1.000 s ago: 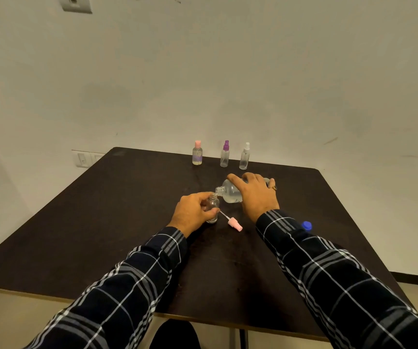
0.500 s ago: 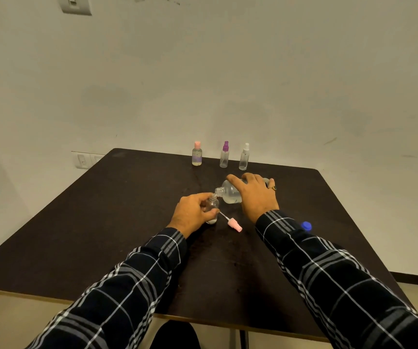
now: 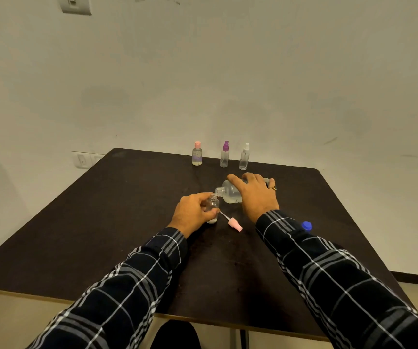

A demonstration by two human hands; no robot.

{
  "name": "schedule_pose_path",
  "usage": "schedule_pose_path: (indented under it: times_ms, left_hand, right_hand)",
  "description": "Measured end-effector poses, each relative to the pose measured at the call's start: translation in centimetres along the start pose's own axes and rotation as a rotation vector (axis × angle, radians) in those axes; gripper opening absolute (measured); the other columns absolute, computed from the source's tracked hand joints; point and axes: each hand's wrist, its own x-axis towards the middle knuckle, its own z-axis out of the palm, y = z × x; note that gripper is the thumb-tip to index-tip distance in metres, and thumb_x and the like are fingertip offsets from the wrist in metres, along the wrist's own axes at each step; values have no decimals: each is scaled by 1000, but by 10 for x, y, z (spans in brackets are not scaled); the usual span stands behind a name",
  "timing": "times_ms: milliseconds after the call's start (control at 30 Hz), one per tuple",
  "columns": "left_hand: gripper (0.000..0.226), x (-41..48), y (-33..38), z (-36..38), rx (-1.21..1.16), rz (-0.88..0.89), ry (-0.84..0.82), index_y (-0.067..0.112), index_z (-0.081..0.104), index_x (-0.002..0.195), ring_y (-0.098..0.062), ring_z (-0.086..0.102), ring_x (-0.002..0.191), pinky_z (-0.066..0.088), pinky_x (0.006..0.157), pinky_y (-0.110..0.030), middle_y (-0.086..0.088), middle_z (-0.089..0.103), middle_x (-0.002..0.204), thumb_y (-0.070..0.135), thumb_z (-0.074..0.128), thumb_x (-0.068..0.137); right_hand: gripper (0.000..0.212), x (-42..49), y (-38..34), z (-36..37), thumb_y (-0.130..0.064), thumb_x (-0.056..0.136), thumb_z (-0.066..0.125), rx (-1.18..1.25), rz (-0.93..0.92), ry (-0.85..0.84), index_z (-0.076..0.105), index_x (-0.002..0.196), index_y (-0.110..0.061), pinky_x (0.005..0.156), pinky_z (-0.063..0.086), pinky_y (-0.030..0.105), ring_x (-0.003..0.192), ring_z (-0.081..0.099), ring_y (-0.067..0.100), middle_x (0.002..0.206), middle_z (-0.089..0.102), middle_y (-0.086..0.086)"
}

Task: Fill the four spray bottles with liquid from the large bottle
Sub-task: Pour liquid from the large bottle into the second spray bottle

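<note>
Dark counter [image 3: 102, 235] against a white wall [image 3: 202, 71]. Left hand [image 3: 192, 214] fingers curl round the uncapped spray bottle [image 3: 213, 204]; right hand [image 3: 255, 196] fingers grip the tilted large bottle [image 3: 229, 194].

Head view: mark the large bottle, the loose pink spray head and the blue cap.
large bottle [image 3: 230, 195], head view, clear shoulder just behind the neck.
pink spray head [image 3: 235, 224], head view, middle of the pink part lying on the table.
blue cap [image 3: 306, 225], head view, its top face.
</note>
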Motion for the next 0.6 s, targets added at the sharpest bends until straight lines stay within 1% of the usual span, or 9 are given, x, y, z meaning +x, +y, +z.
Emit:
schedule_pose_path:
  times_ms: [167,367,600]
  left_hand:
    - [47,0,0,0,-3,-3,2,31,68,126,-5,70,96,57,95,-37,9,76,104,31,81,82]
    - [49,-1,1,-1,0,-4,0,28,66,129,-6,70,97,56,96,-36,7,75,107,30,81,83]
    - [44,-1,2,-2,25,6,-2,32,69,124,-5,70,95,57,94,-37,10,75,104,33,81,82]
  right_hand:
    - [78,0,-1,-1,-20,90,69,-4,-5,6,24,149,-43,114,18,68,143,28,31,150,37,8]
    - [77,0,-1,-1,-19,91,68,-6,-2,7,23,149,-43,115,16,68,143,28,31,150,36,8]
    - [78,-1,0,-3,-18,91,67,-8,-3,10,23,150,-42,115,15,68,145,26,31,152,34,9]
